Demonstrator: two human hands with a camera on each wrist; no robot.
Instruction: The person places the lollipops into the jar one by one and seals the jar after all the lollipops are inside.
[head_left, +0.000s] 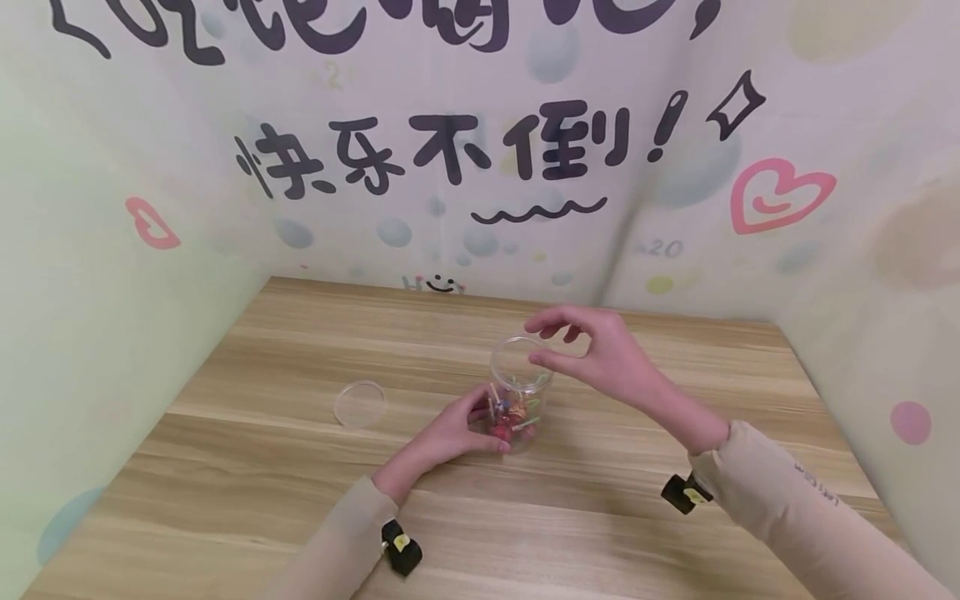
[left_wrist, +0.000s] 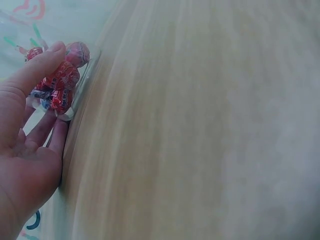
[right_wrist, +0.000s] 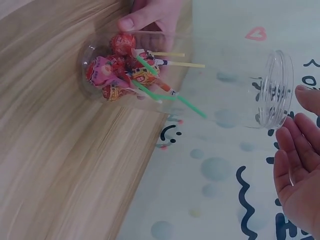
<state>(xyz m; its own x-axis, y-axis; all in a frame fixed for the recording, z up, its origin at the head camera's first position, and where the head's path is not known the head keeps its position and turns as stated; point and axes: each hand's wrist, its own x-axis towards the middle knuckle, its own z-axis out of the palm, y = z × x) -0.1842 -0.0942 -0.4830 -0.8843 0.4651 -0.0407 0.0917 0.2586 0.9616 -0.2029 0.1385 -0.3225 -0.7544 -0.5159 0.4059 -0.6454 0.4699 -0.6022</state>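
A clear plastic jar [head_left: 545,400] stands upright on the table, its mouth uncovered. Wrapped lollipops [right_wrist: 122,70] lie in its lower part, several with green or pale sticks pointing up. My left hand [head_left: 459,429] grips the jar low down, thumb on the near side and fingers around the back. Held over the jar's mouth, my right hand [head_left: 600,350] has its thumb and fingers spread apart with nothing between them. In the right wrist view its fingertips [right_wrist: 284,134] are right by the jar's rim [right_wrist: 287,90].
A round clear lid [head_left: 360,405] lies flat on the wooden table [head_left: 247,467], left of the jar. Behind the table's far edge rises a printed wall [head_left: 360,242], with side walls to the left and right.
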